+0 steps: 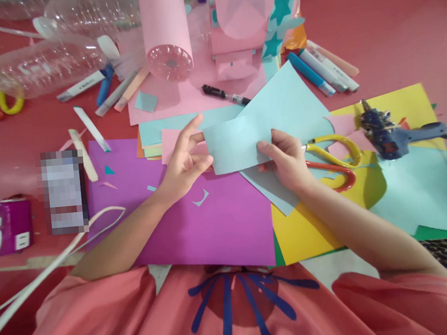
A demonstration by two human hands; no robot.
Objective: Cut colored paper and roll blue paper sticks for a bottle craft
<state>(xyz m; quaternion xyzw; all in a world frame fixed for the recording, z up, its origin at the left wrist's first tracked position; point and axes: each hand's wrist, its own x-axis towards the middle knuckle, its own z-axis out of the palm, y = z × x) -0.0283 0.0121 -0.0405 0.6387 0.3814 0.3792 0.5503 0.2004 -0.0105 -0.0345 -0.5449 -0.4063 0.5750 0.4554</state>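
A small light blue strip of paper (232,145) is raised above the sheets in front of me. My right hand (285,157) pinches its right end, thumb on top and fingers curled below. At the strip's left edge is my left hand (187,163), fingers spread, the thumb tip close to or touching the paper. A larger light blue sheet (290,96) lies behind and beneath the strip. Just right of my right hand rest scissors with yellow and red handles (337,152); their blades are mostly hidden. Small blue paper scraps (201,197) lie on the purple sheet (214,236).
A glue gun (390,134) lies right on a yellow sheet (409,99). Behind stand a pink-wrapped bottle (165,26) and a pink piece with teal stars. Markers (311,74), clear bottles (46,65), a phone (64,192) and a white cable (64,253) lie around.
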